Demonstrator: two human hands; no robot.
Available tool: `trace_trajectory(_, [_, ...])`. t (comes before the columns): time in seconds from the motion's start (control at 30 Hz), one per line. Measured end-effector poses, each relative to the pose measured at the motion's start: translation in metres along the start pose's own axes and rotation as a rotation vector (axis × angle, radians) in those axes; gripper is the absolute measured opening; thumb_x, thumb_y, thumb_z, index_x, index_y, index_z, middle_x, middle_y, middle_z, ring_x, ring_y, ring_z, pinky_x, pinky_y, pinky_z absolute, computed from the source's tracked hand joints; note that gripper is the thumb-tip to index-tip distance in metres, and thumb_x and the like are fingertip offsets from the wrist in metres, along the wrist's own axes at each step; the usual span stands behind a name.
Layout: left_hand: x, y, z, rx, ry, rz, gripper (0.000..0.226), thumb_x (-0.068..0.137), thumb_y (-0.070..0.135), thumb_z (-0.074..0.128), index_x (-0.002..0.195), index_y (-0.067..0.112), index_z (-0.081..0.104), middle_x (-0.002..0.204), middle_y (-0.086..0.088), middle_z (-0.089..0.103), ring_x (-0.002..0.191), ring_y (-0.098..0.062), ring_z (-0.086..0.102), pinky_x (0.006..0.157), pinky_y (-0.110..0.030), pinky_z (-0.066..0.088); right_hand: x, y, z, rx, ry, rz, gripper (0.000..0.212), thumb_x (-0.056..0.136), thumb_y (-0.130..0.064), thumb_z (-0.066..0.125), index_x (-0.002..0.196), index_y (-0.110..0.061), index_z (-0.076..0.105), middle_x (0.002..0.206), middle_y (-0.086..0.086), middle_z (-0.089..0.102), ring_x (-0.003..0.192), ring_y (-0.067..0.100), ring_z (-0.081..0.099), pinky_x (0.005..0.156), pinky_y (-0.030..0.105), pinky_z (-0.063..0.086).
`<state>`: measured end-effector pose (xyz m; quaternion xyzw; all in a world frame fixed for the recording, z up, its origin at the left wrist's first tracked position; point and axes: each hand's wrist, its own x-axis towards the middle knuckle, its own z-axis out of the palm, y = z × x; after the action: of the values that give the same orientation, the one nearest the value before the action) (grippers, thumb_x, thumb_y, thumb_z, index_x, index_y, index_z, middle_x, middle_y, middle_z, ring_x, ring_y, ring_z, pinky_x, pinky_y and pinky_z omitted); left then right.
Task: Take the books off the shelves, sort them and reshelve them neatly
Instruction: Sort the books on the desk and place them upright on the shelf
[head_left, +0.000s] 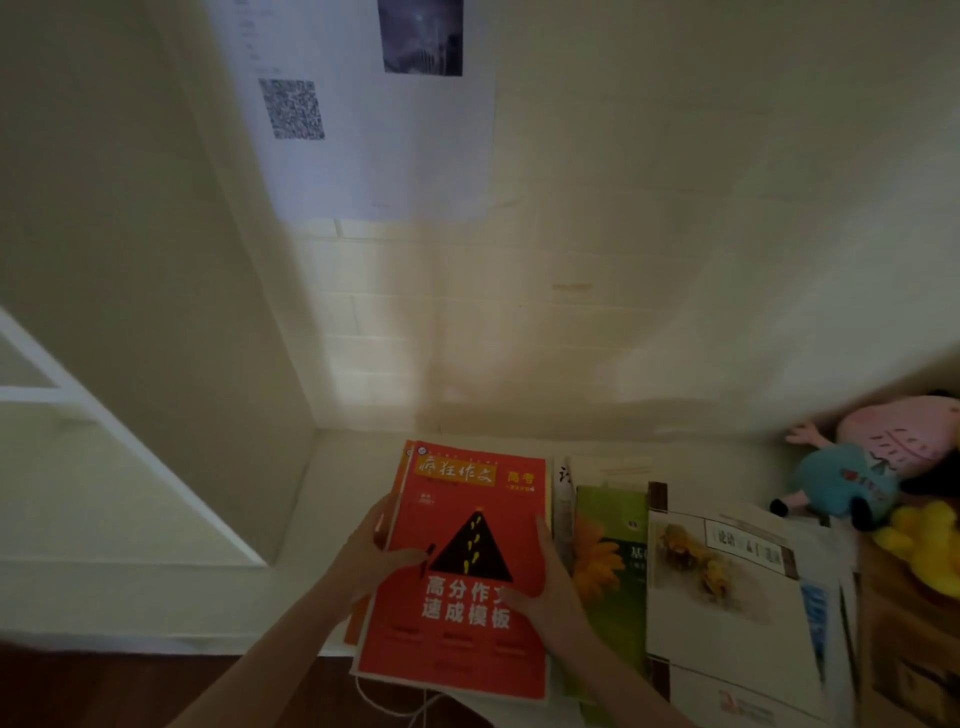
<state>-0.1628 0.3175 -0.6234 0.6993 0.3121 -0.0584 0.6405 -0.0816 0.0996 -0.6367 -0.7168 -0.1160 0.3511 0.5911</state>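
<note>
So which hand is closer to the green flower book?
Right. The right hand grips the red book at its right edge, beside the green book; the left hand holds its left edge.

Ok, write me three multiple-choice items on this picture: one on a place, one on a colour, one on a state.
1. The green book lies: A) left of the red book; B) right of it; C) on top of it.
2. The plush toy at the right edge, below the pink-and-blue plush, is: A) black; B) green; C) yellow.
3. The left grip and right grip: A) both hold the red book by its sides; B) both hang idle; C) only the left holds it.

1 B: its flowered cover shows beside the red one's right edge. 2 C: bright yellow fuzz. 3 A: each clasps one side edge.
</note>
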Motion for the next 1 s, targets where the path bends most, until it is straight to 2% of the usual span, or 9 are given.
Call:
trace_trajectory(0.17, [-0.005, 0.003, -0.002, -0.101, -0.021, -0.027, 0.083, 0.040, 0.039, 0.089, 0.115, 0.036, 0.053, 0.090, 0.004, 0.074, 0.078, -0.018, 0.072, 0.065, -0.035, 0.059, -0.002, -0.005, -0.001, -0.057, -0.007, 0.016, 0.099, 0.075, -0.022, 0.076, 0.143, -0.042, 0.006, 0.126, -0.021, 0.037, 0.113, 0.003, 0.051, 0.090, 0.029, 0.054])
trace_trajectory(0.23, [-0.009, 0.002, 0.001, -0.135, -0.018, 0.005, 0.075, 0.055, 0.028, 0.089, 0.121, 0.028, 0.054, 0.093, 0.002, 0.074, 0.082, -0.025, 0.072, 0.069, -0.042, 0.059, -0.004, -0.008, -0.002, -0.047, -0.023, 0.018, 0.103, 0.066, -0.031, 0.077, 0.146, -0.035, 0.011, 0.122, -0.026, 0.035, 0.109, 0.000, 0.051, 0.086, 0.027, 0.055])
trace_trajectory(0.33, [-0.021, 0.010, 0.007, -0.191, -0.021, 0.073, 0.058, 0.076, -0.002, 0.071, 0.117, 0.034, 0.051, 0.090, 0.012, 0.073, 0.080, -0.025, 0.072, 0.061, -0.033, 0.059, -0.007, -0.007, -0.007, -0.003, -0.041, 0.014, 0.103, 0.067, -0.017, 0.082, 0.148, -0.030, 0.020, 0.128, -0.016, 0.040, 0.110, 0.009, 0.057, 0.079, 0.027, 0.057])
trace_trajectory(0.47, [-0.031, 0.022, 0.006, -0.190, 0.027, 0.158, 0.062, 0.075, 0.005, 0.073, 0.121, 0.039, 0.047, 0.094, 0.011, 0.072, 0.086, -0.022, 0.071, 0.066, -0.038, 0.060, -0.011, -0.015, -0.010, 0.066, -0.011, -0.027, 0.092, 0.073, 0.007, 0.073, 0.140, -0.040, 0.030, 0.139, 0.000, 0.042, 0.113, 0.019, 0.060, 0.078, 0.041, 0.059])
trace_trajectory(0.57, [-0.039, 0.032, 0.001, -0.198, 0.058, 0.238, 0.092, 0.067, 0.030, 0.083, 0.134, 0.054, 0.024, 0.099, 0.001, 0.071, 0.087, -0.022, 0.071, 0.063, -0.035, 0.059, -0.021, -0.037, -0.013, 0.084, -0.018, -0.067, 0.088, 0.071, 0.000, 0.074, 0.140, -0.039, 0.035, 0.137, -0.002, 0.045, 0.112, 0.020, 0.061, 0.075, 0.038, 0.059])
trace_trajectory(0.63, [-0.049, 0.043, -0.003, -0.163, 0.062, 0.315, 0.098, 0.068, 0.033, 0.082, 0.134, 0.065, 0.017, 0.104, 0.009, 0.069, 0.092, -0.017, 0.070, 0.063, -0.030, 0.058, -0.028, -0.055, -0.015, 0.086, -0.025, -0.099, 0.086, 0.071, 0.000, 0.073, 0.139, -0.038, 0.037, 0.134, -0.005, 0.046, 0.109, 0.021, 0.064, 0.073, 0.037, 0.059])
trace_trajectory(0.73, [-0.069, 0.062, -0.010, -0.101, 0.053, 0.423, 0.080, 0.076, 0.021, 0.071, 0.126, 0.068, 0.030, 0.115, 0.024, 0.062, 0.102, -0.009, 0.065, 0.071, -0.029, 0.058, -0.038, -0.081, -0.017, 0.039, -0.023, -0.177, 0.080, 0.072, -0.004, 0.074, 0.137, -0.038, 0.041, 0.136, -0.005, 0.048, 0.109, 0.017, 0.063, 0.073, 0.035, 0.059])
trace_trajectory(0.83, [-0.093, 0.081, -0.024, -0.037, 0.066, 0.462, 0.081, 0.071, 0.027, 0.077, 0.129, 0.064, 0.035, 0.124, 0.012, 0.056, 0.107, -0.011, 0.062, 0.078, -0.032, 0.058, -0.049, -0.110, -0.017, 0.025, -0.065, -0.232, 0.081, 0.071, -0.014, 0.080, 0.138, -0.036, 0.042, 0.136, 0.000, 0.051, 0.106, 0.014, 0.065, 0.071, 0.032, 0.059])
trace_trajectory(1.0, [-0.146, 0.113, -0.046, 0.002, 0.085, 0.568, 0.089, 0.068, 0.015, 0.083, 0.127, 0.064, 0.037, 0.128, 0.013, 0.050, 0.113, -0.007, 0.057, 0.082, -0.030, 0.056, -0.073, -0.163, -0.007, -0.072, -0.053, -0.377, 0.077, 0.079, 0.001, 0.071, 0.134, -0.044, 0.043, 0.132, -0.007, 0.051, 0.099, -0.004, 0.063, 0.069, 0.018, 0.055])
